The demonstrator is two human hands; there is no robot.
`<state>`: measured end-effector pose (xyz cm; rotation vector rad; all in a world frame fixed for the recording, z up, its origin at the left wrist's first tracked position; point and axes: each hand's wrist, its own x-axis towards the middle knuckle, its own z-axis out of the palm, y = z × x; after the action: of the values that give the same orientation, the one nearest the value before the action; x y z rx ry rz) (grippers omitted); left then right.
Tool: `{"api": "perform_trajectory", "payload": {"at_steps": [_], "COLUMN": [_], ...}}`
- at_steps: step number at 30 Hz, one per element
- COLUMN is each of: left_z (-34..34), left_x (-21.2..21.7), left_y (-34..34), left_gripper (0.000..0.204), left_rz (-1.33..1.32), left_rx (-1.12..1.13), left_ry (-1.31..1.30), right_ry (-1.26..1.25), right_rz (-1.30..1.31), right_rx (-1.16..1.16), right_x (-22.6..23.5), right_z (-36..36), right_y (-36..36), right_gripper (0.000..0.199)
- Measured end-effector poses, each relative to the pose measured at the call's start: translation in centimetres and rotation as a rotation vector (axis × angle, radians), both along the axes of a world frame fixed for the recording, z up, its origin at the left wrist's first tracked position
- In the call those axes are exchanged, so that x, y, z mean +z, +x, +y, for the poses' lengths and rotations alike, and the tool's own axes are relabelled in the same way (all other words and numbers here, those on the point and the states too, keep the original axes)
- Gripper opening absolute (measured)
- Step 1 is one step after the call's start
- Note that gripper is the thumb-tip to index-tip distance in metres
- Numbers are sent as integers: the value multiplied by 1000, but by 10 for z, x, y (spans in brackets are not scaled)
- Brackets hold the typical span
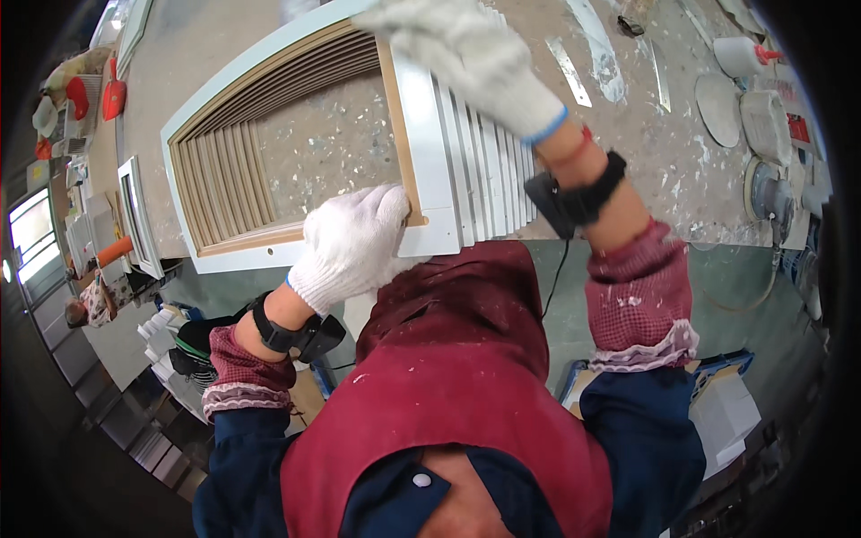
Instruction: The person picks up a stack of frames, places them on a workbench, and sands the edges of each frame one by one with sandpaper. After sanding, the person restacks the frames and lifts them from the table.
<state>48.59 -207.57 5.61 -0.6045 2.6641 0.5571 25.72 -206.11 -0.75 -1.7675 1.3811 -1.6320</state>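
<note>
A stack of white window-like frames (438, 161) with bare brown inner edges rests on the worktable in front of me. Its top frame shows a small hole in the near rail. My left hand (354, 238), in a white knit glove, is closed over that near rail beside the right corner, fingers reaching into the opening. My right hand (462, 58), gloved the same way, passes above the right side of the stack toward the far edge. Motion smears its fingers, and whether they touch the frame cannot be made out.
On the stained worktable (619, 179) lie metal strips (568, 72) and a round pale disc (717, 109). A white bottle with a red cap (740, 56), a tub (765, 125) and a sander-like tool (767, 190) stand at right. A person (94, 303) is at far left.
</note>
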Motion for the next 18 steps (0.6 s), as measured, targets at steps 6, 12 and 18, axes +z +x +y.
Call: {"api": "perform_trajectory", "payload": {"at_steps": [6, 12, 18], "left_z": [0, 0, 0], "left_x": [3, -2, 3], "left_y": [0, 1, -3], "left_gripper": [52, 53, 53], "left_rz": [-15, 58, 15], "left_rx": [12, 20, 24], "left_ry": [69, 19, 11], "right_ry": [99, -61, -59], "right_rz": [456, 321, 52], "right_rx": [-75, -2, -90], "right_x": [8, -26, -33], "right_z": [83, 47, -6], "right_y": [45, 20, -8], "right_gripper": [44, 40, 39]}}
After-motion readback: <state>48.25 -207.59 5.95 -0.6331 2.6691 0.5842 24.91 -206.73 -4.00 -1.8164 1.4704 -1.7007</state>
